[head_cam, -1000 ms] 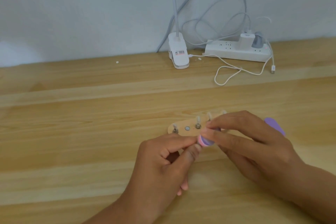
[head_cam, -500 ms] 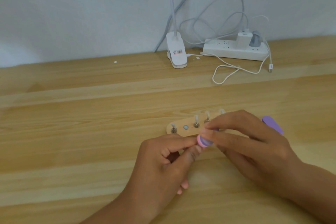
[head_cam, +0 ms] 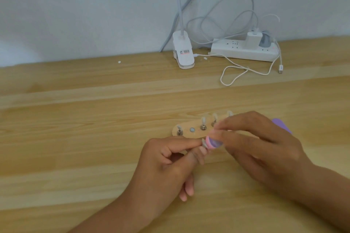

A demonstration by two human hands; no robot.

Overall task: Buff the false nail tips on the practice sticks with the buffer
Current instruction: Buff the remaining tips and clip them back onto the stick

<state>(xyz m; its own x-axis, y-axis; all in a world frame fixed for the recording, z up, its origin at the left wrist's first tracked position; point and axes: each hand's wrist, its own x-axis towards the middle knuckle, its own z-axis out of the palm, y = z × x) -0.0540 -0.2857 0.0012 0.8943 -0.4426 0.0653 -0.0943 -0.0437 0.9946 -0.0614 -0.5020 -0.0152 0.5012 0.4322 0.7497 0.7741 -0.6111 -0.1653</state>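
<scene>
A small wooden holder (head_cam: pixel 186 130) lies on the table with several practice sticks standing in it, each bearing a clear false nail tip (head_cam: pixel 203 120). My left hand (head_cam: pixel 166 164) pinches a single stick with a pale nail tip (head_cam: pixel 204 143) between thumb and forefinger, just in front of the holder. My right hand (head_cam: pixel 255 147) grips a purple and pink buffer (head_cam: pixel 269 143); its near end touches that tip, and its far purple end (head_cam: pixel 281 125) sticks out behind my knuckles. The stick's shaft is hidden in my left fingers.
At the back of the wooden table (head_cam: pixel 94 138) against the wall stand a white clip lamp base (head_cam: pixel 183 54) and a white power strip (head_cam: pixel 244 51) with plugs. A loose white cable (head_cam: pixel 236 71) loops in front of the power strip. Two tiny white bits lie near the wall.
Both hands stay together at the same spot with the buffer against the held tip; only slight shifts of the buffer and the view show.
</scene>
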